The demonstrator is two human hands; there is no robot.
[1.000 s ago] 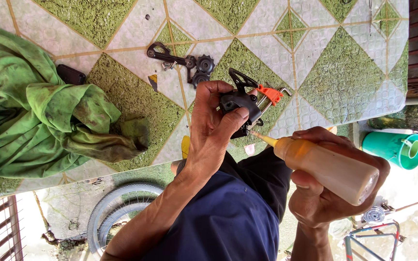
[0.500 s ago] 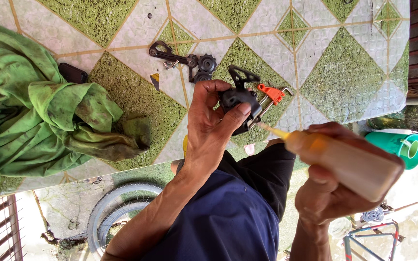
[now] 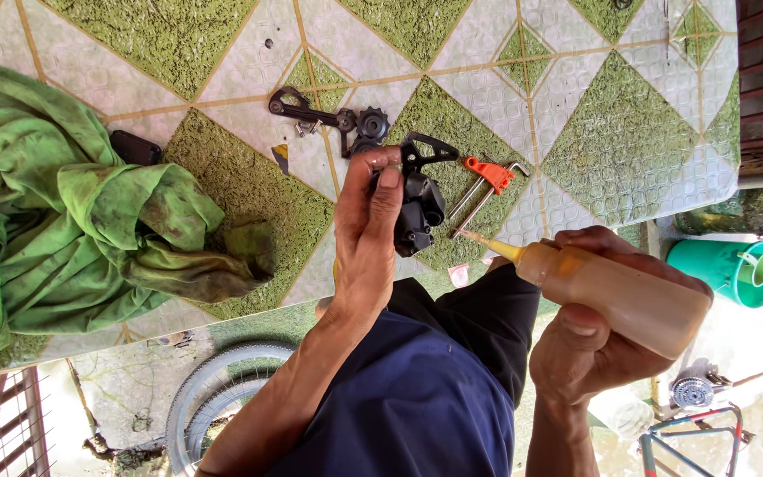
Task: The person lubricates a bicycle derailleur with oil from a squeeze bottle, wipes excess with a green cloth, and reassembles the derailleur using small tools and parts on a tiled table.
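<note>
Tiled worktop [image 3: 576,150] carries loose parts [image 3: 328,119]. Left hand [image 3: 368,238] has fingers pinched on derailleur [image 3: 419,208], raised clear for access; right hand [image 3: 593,344] is wrapped round oil bottle [image 3: 620,296], nozzle aimed at it.

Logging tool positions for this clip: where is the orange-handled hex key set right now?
In the head view, the orange-handled hex key set lies on the tiled table, just right of the black bicycle part held in the left hand, above the oil bottle tip.
</note>
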